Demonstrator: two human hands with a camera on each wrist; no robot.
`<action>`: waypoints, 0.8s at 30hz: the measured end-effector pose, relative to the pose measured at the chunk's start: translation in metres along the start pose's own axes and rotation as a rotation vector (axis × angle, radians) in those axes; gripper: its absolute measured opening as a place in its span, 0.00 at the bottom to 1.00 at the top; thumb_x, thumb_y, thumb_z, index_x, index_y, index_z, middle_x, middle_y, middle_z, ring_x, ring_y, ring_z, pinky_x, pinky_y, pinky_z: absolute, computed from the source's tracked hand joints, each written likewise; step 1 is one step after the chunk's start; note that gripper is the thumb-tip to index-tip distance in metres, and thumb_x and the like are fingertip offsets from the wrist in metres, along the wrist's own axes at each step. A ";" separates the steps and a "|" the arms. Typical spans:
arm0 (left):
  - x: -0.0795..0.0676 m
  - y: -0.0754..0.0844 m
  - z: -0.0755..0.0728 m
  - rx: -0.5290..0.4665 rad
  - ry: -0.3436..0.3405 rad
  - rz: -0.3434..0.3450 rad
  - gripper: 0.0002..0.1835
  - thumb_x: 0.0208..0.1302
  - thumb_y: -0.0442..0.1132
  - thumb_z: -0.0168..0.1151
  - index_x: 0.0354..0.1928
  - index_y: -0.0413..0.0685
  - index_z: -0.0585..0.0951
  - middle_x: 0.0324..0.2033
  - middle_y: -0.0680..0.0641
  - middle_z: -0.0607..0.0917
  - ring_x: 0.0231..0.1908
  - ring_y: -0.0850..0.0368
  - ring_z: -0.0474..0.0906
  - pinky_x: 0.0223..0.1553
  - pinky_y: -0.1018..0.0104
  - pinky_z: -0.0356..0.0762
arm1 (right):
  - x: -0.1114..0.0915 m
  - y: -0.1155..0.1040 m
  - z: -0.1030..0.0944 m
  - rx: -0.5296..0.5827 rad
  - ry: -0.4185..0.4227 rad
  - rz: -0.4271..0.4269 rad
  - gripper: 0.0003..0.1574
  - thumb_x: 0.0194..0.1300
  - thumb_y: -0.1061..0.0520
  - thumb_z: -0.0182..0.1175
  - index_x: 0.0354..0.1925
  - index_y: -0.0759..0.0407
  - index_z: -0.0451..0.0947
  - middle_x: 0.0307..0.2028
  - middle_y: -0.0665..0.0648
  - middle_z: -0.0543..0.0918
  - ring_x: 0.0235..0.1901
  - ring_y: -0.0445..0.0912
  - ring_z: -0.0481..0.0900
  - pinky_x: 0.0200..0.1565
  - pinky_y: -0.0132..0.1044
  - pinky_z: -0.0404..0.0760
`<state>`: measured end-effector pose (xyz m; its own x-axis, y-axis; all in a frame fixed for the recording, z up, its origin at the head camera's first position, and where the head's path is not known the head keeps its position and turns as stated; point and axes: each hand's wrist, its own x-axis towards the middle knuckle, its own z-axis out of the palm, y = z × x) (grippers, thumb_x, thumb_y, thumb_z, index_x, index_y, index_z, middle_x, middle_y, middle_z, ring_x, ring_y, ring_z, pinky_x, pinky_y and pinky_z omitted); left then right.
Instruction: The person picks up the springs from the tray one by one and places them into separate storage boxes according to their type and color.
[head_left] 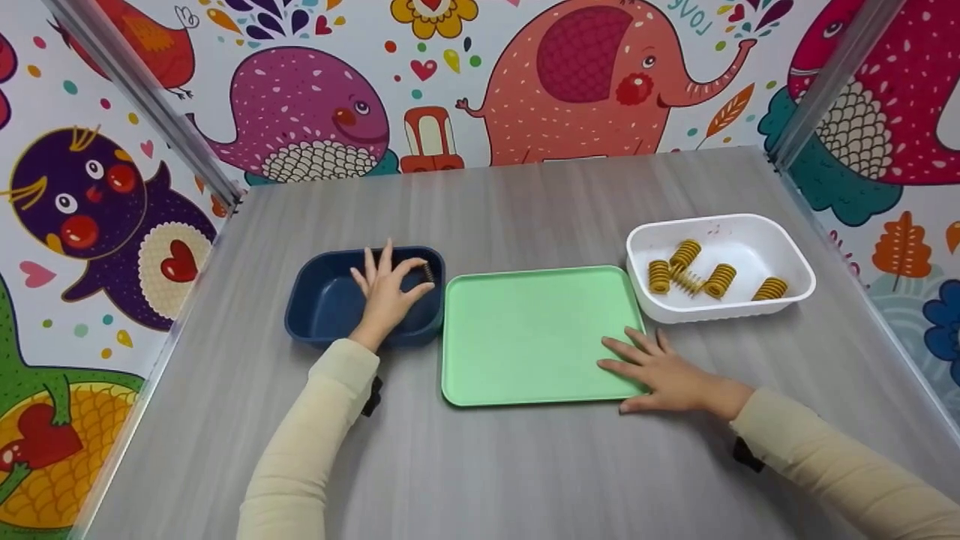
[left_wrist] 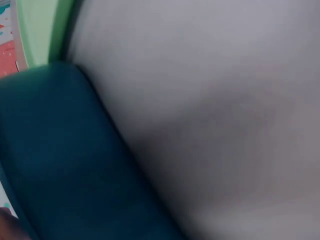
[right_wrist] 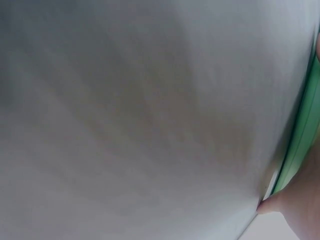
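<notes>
Over the right part of a dark blue plastic bin (head_left: 319,304), my left hand (head_left: 382,296) pinches a small dark coil spring (head_left: 428,273) between thumb and index finger; its other fingers are spread. My right hand (head_left: 667,377) lies with fingers spread on the right edge of a light green tray (head_left: 536,337), its thumb near the front corner. In the left wrist view the bin's outer wall (left_wrist: 75,150) covers most of the hand. The right wrist view catches part of the right hand (right_wrist: 302,205) beside the tray's edge (right_wrist: 302,135).
A white plastic bin (head_left: 761,255) stands at the tray's back right, with several yellow-brown coil springs (head_left: 720,281) inside. The tray sits between the two bins on a grey wood-grain table (head_left: 517,472). Walls with cartoon animals (head_left: 585,82) and metal posts (head_left: 150,105) enclose it.
</notes>
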<state>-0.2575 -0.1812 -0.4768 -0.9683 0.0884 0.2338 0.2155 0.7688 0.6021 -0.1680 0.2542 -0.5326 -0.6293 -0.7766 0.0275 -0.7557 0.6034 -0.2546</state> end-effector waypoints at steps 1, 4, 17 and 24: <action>0.000 -0.003 -0.001 0.005 -0.007 -0.004 0.22 0.54 0.48 0.66 0.51 0.53 0.78 0.69 0.36 0.50 0.67 0.32 0.29 0.60 0.35 0.19 | 0.000 0.000 0.000 0.001 0.000 0.000 0.44 0.57 0.31 0.53 0.66 0.48 0.62 0.68 0.61 0.56 0.65 0.69 0.47 0.50 0.77 0.47; 0.000 -0.010 -0.003 0.021 -0.032 -0.012 0.21 0.54 0.47 0.66 0.51 0.52 0.79 0.69 0.35 0.48 0.67 0.30 0.28 0.60 0.35 0.21 | 0.000 0.000 0.000 0.005 -0.002 0.004 0.44 0.57 0.31 0.53 0.66 0.48 0.61 0.68 0.61 0.55 0.65 0.69 0.47 0.50 0.77 0.47; 0.003 -0.025 -0.009 0.061 -0.382 -0.062 0.22 0.55 0.44 0.66 0.52 0.48 0.78 0.66 0.33 0.56 0.65 0.31 0.44 0.63 0.38 0.39 | 0.000 0.000 0.000 0.007 0.008 0.003 0.44 0.57 0.32 0.54 0.66 0.49 0.62 0.68 0.61 0.55 0.64 0.70 0.47 0.50 0.77 0.46; 0.010 -0.030 -0.003 0.159 -0.456 -0.062 0.22 0.55 0.45 0.66 0.52 0.49 0.79 0.65 0.34 0.59 0.64 0.32 0.48 0.62 0.39 0.44 | 0.000 -0.002 -0.001 0.000 0.010 -0.005 0.44 0.57 0.32 0.54 0.66 0.50 0.62 0.68 0.61 0.56 0.64 0.70 0.48 0.51 0.77 0.46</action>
<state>-0.2732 -0.2053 -0.4905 -0.9431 0.2805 -0.1783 0.1682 0.8656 0.4717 -0.1668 0.2536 -0.5310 -0.6273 -0.7778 0.0388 -0.7589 0.5993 -0.2549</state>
